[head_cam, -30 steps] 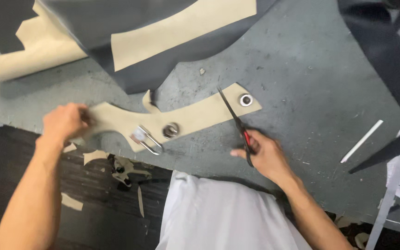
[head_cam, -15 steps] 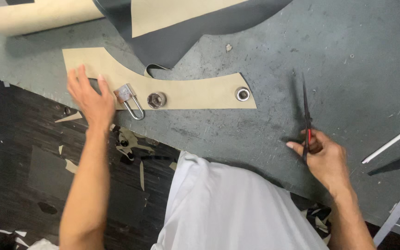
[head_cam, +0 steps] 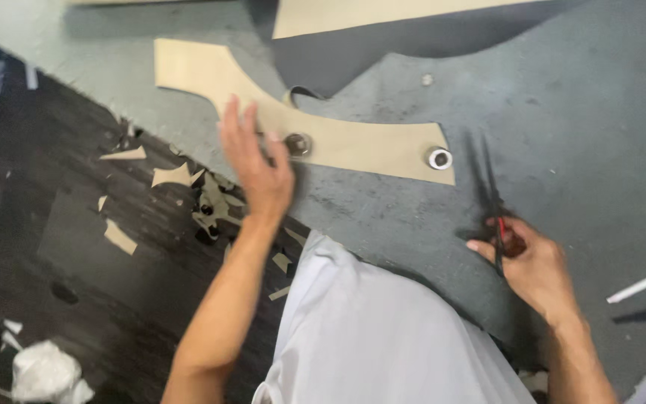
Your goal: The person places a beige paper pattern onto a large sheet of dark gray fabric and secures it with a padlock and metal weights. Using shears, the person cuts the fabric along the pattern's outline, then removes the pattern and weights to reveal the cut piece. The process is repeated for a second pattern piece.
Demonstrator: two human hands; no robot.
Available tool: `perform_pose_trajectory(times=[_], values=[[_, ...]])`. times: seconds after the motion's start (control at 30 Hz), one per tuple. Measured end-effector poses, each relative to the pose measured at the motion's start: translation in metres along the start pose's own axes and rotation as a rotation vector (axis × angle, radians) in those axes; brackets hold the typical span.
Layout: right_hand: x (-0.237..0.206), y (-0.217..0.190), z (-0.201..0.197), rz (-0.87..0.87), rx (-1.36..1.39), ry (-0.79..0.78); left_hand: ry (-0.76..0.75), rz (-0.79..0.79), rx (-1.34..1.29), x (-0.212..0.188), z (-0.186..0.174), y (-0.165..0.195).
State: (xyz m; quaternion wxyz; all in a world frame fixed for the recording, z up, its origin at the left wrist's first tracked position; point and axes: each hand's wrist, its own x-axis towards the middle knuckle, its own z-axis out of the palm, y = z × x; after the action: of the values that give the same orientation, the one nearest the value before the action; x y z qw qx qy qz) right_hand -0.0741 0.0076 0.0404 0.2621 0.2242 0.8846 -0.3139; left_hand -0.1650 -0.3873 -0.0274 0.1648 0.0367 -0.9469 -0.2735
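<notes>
your left hand [head_cam: 257, 166] is stretched out from a nearly straight forearm, palm down, fingers released and pointing away from you, lying over the near edge of the curved tan pattern piece [head_cam: 323, 127]. the hand is blurred, so whether it presses the piece or hovers just above is hard to tell. just beside your fingertips sits a dark round weight [head_cam: 297, 144] on the piece, and a silver ring [head_cam: 440, 158] rests near its right end. the piece lies flat on the grey table [head_cam: 562, 112], close to the table's near edge. your right hand [head_cam: 530, 263] rests on the table well apart from the piece, wrist bent inward, fingers clenched through the handles of the scissors [head_cam: 492, 209], blades pointing away from you. tan scraps [head_cam: 170, 176] litter the dark floor [head_cam: 76, 254] below.
</notes>
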Motion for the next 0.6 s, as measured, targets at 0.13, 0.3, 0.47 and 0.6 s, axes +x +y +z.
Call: perform_pose_trajectory(times=[0.13,0.3,0.47,0.6], values=[[-0.004,0.009,0.013,0.002,0.022,-0.019,0.096,-0.201,-0.153,-0.008,0.006,-0.008],[-0.004,0.020,0.022,0.015,0.009,-0.009,0.095,-0.208,-0.094,0.009,-0.009,-0.043],[0.000,0.018,0.025,-0.018,-0.059,-0.009,0.047,-0.197,-0.044,0.029,-0.026,-0.053],[0.004,0.003,0.023,-0.088,-0.010,0.021,0.054,-0.165,-0.026,0.042,-0.036,-0.040]])
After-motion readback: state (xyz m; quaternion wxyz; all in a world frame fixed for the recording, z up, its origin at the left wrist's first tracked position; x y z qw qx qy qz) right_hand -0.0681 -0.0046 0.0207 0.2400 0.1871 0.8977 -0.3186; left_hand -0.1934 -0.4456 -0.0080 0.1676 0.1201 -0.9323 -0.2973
